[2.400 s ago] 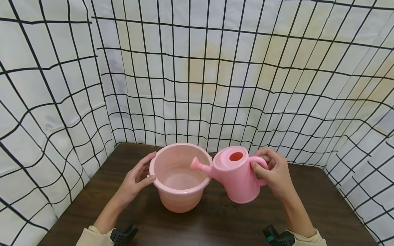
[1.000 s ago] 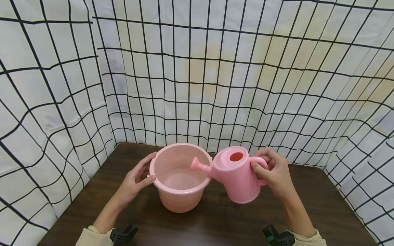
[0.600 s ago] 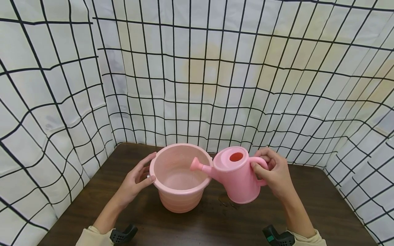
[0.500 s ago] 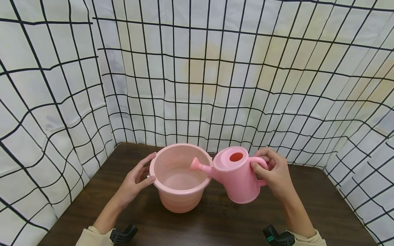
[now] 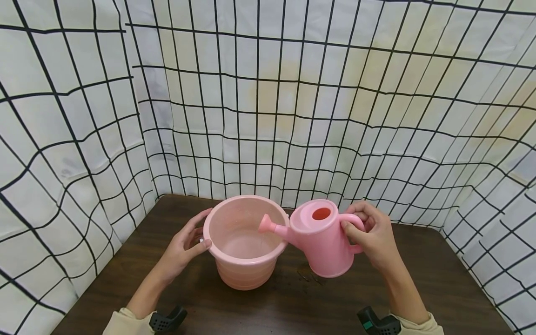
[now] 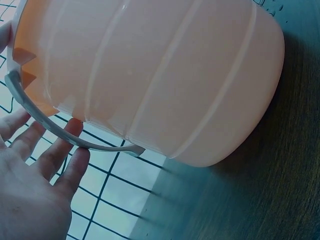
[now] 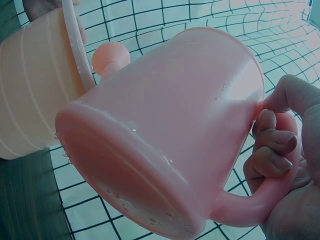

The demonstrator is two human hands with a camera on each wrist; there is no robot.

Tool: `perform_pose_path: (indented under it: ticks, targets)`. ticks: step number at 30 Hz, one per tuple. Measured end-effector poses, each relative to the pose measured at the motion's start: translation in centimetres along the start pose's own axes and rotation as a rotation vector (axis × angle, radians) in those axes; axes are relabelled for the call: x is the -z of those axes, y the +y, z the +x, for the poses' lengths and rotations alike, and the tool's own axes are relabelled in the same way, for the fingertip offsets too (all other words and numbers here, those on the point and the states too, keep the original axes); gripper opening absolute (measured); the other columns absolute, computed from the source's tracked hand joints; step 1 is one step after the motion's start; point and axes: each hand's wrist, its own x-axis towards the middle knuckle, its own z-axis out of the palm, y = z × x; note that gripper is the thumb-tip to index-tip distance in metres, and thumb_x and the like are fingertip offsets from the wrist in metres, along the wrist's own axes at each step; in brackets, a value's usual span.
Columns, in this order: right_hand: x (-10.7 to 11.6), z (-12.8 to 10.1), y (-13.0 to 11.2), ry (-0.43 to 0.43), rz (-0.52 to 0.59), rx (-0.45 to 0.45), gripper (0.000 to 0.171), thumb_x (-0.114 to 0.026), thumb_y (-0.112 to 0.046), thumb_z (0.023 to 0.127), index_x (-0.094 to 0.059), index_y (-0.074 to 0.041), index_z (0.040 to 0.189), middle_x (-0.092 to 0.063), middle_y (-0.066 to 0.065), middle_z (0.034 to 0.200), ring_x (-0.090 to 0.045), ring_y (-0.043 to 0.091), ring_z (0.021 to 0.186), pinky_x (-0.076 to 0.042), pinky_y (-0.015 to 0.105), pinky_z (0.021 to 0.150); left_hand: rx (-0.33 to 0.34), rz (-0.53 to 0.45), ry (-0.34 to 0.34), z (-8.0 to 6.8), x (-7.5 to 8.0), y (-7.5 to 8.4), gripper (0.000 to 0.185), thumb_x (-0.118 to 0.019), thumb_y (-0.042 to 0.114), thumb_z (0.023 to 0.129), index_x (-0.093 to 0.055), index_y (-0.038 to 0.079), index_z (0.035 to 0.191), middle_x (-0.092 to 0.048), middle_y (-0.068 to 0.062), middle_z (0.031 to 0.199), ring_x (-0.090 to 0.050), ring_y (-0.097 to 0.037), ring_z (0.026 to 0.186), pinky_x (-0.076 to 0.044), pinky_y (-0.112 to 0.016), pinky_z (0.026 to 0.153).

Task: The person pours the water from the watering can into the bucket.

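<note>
A pale pink bucket [image 5: 247,274] stands on the dark wooden table. My left hand [image 5: 182,244] rests against its left rim with fingers spread, thumb tip at the rim's front. In the left wrist view those fingers lie beside the bucket's light curved handle [image 6: 45,120]. My right hand [image 5: 372,232] grips the handle of a pink watering can [image 5: 324,251], fingers curled through the loop. The can is held up, its spout [image 5: 268,224] over the bucket's opening, with faint thin streaks below it. Water drops cling to the can's base [image 7: 125,185] in the right wrist view.
A small wet patch [image 5: 309,274] marks the table [image 5: 293,316] between bucket and can. White cloth walls [image 5: 268,116] with a black grid rise behind the table and at both sides. Dark devices sit on both wrists.
Almost nothing differs. Both hands, the bucket and the watering can keep their places; only the left fingertips shift very slightly at the rim.
</note>
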Motion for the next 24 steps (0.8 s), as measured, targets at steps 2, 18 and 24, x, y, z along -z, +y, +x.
perform_pose_path:
  ticks: [2,18,24]
  targets:
    - [0.00,0.00,0.00,0.003,-0.002,0.001,0.017,-0.063,0.003,0.086,-0.056,-0.004,0.100,-0.061,-0.005,0.075,-0.057,0.013,0.061,-0.057,0.032,0.053,-0.006,-0.004,0.000,0.02,-0.01,0.01,0.067,-0.056,0.001,0.092,-0.030,0.015,0.151,-0.034,-0.010,0.155,-0.052,-0.008,0.125,-0.043,-0.017,0.098]
    - [0.07,0.12,0.04,-0.001,0.016,0.005,0.017,-0.062,0.004,0.086,-0.057,-0.005,0.100,-0.060,-0.005,0.075,-0.055,0.014,0.059,-0.056,0.032,0.050,-0.002,-0.029,-0.018,0.01,0.06,0.29,0.065,-0.055,0.002,0.093,-0.029,0.014,0.152,-0.033,-0.011,0.155,-0.052,-0.008,0.126,-0.044,-0.017,0.097]
    - [0.04,0.13,0.03,-0.002,0.019,0.001,0.018,-0.063,0.004,0.086,-0.057,-0.006,0.100,-0.061,-0.005,0.076,-0.056,0.013,0.061,-0.057,0.033,0.052,-0.005,-0.042,-0.028,-0.07,0.07,0.37,0.066,-0.055,0.002,0.093,-0.028,0.013,0.152,-0.032,-0.013,0.156,-0.051,-0.008,0.126,-0.046,-0.017,0.095]
